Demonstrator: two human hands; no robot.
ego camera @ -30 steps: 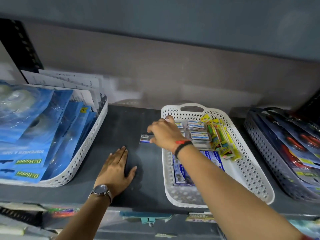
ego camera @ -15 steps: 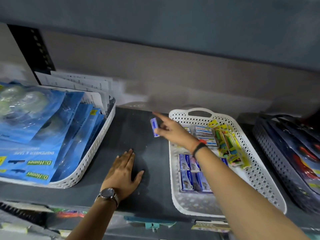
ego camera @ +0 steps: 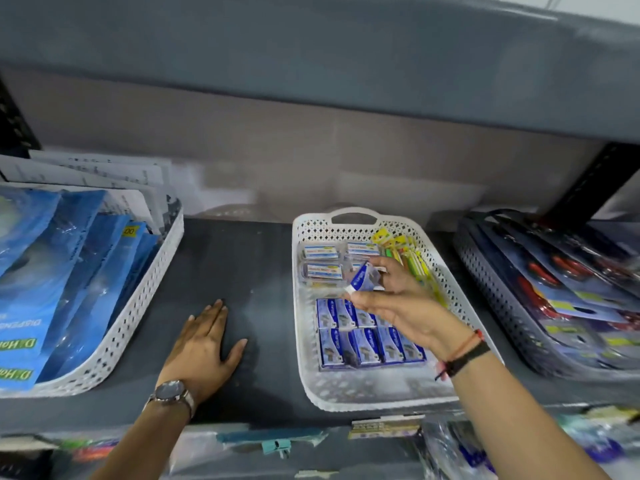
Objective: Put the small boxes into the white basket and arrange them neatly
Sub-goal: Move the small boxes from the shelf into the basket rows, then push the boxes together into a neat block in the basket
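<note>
A white perforated basket [ego camera: 367, 393] sits on the dark shelf at centre right. Inside it, several small blue boxes [ego camera: 367, 344] lie in two neat rows near the front, and a few pale boxes [ego camera: 322, 252] sit at the back left. My right hand [ego camera: 398, 303] hovers over the basket's middle, pinching a small blue box [ego camera: 362, 278] tilted between thumb and fingers. My left hand [ego camera: 202, 348] lies flat and palm down on the shelf, left of the basket, holding nothing.
Yellow-green packets [ego camera: 412, 258] lie along the basket's right side. A white basket [ego camera: 138, 306] of blue packages stands at the left, a grey basket [ego camera: 491, 299] of carded items at the right. A shelf board [ego camera: 311, 46] hangs low overhead.
My right hand lifted the blue box off the shelf left of the basket and carried it right, over the basket's middle. The left hand stayed flat.
</note>
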